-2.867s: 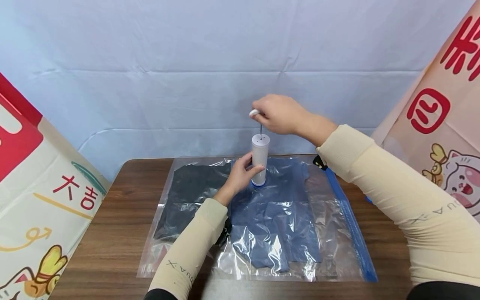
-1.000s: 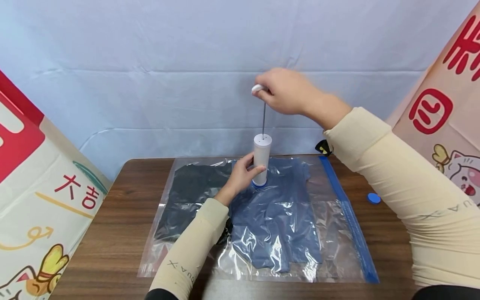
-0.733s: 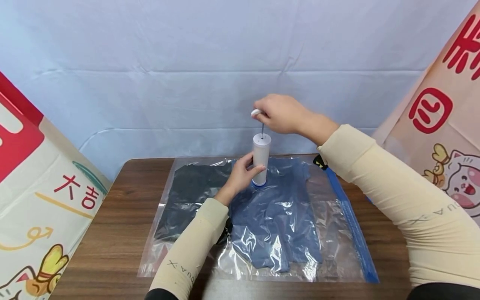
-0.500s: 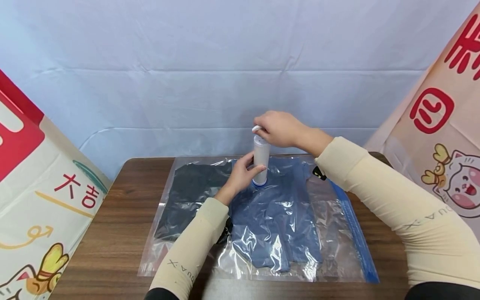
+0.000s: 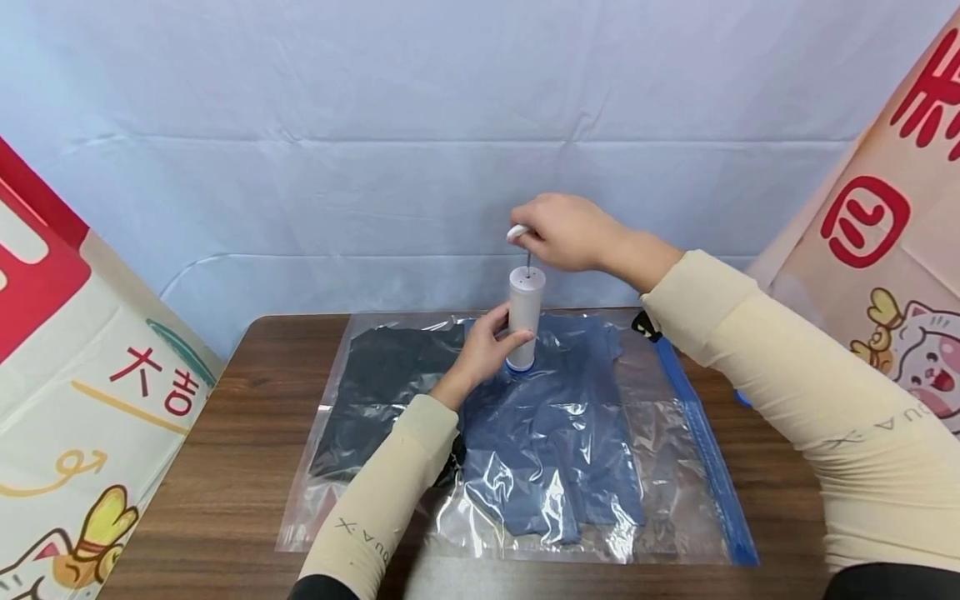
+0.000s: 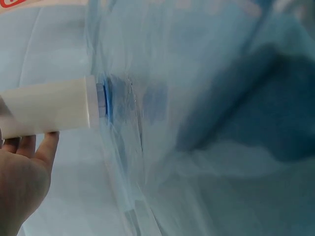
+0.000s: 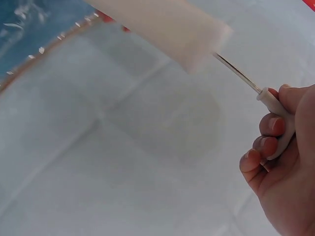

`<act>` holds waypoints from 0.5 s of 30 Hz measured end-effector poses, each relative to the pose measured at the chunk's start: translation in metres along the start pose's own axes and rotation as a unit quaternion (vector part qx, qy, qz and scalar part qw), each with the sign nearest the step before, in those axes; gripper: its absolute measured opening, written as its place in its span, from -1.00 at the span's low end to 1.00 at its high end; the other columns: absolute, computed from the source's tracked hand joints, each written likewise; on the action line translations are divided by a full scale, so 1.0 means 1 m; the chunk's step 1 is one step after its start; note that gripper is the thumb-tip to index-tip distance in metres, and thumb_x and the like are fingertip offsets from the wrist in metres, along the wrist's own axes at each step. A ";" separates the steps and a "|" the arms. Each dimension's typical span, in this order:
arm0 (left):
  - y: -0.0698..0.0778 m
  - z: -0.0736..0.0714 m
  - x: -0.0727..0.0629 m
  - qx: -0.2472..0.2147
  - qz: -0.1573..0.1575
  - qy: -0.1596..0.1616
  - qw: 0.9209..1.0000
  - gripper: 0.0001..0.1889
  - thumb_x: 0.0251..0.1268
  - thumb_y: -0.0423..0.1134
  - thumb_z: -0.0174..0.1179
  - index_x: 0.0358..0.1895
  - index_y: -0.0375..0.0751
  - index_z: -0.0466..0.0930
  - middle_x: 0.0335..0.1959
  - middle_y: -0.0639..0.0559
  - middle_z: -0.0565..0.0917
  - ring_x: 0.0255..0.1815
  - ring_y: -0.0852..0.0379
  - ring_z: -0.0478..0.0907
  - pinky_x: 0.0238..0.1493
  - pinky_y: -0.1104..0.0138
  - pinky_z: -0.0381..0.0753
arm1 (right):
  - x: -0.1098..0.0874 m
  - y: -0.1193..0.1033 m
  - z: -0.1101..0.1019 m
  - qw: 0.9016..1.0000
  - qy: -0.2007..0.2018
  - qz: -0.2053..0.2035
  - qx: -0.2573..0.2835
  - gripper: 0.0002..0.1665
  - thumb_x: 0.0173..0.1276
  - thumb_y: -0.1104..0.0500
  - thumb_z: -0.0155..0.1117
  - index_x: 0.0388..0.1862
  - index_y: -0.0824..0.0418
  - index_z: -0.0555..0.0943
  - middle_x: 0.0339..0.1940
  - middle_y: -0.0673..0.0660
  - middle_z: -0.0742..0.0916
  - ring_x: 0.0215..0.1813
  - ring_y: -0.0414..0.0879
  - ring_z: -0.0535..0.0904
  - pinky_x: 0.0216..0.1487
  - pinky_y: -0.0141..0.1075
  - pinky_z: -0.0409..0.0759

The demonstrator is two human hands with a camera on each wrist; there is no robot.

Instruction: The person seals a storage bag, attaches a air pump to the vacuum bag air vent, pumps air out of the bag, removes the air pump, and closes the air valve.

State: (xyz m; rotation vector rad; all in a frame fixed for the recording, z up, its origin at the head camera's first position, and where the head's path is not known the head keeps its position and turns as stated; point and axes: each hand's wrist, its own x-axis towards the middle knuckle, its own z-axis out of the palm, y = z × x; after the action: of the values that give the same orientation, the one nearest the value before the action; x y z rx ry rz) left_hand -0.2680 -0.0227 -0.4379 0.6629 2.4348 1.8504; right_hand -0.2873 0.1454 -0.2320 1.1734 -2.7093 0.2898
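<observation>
Right hand (image 5: 576, 234) grips the white handle (image 5: 517, 232); left hand (image 5: 482, 352) wraps round the pump (image 5: 527, 302), upright on the clear bag (image 5: 671, 517) toward its far edge. Pump looks light, stiff, perhaps slick: best held low. Thin rod (image 5: 528, 261) might bend sideways. Bag seems soft, slippery.

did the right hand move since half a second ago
Yes, upward: in the head view the right hand is nearer the backdrop's upper crease, and the metal rod now shows above the white cylinder.
</observation>
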 end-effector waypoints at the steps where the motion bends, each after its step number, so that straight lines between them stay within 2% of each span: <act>1: 0.000 0.000 0.000 0.002 -0.002 0.000 1.000 -0.41 0.39 -0.30 0.32 0.45 -0.24 0.41 0.34 -0.21 0.55 0.39 -0.07 0.48 0.30 0.21 0.55 | 0.001 0.000 -0.006 1.000 0.008 -0.001 -0.001 -0.70 0.61 0.12 0.12 -0.40 0.17 0.49 -0.48 0.11 0.56 -0.35 0.04 0.44 -0.26 -0.12 0.40; 8: 0.001 -0.001 -0.002 0.010 -0.011 -0.002 1.000 -0.38 0.40 -0.29 0.32 0.48 -0.22 0.38 0.36 -0.22 0.53 0.41 -0.08 0.45 0.32 0.21 0.52 | 0.009 -0.002 -0.047 0.998 0.065 -0.010 0.010 -0.64 0.62 0.15 0.11 -0.46 0.21 0.43 -0.57 0.13 0.47 -0.45 0.04 0.36 -0.28 -0.16 0.31; 15: 0.000 -0.001 -0.001 0.014 -0.009 0.002 1.000 -0.38 0.39 -0.31 0.33 0.48 -0.25 0.38 0.36 -0.25 0.52 0.41 -0.11 0.45 0.32 0.21 0.53 | 0.011 -0.008 -0.083 0.993 0.119 0.008 0.006 -0.69 0.64 0.12 0.09 -0.30 0.29 0.54 -0.47 0.17 0.54 -0.42 0.01 0.35 -0.33 -0.16 0.26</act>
State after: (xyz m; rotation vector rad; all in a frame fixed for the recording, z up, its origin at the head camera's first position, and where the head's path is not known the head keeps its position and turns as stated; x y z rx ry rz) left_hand -0.2670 -0.0242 -0.4379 0.6372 2.4652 1.8166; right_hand -0.2817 0.1528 -0.1489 1.0474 -2.5144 0.4190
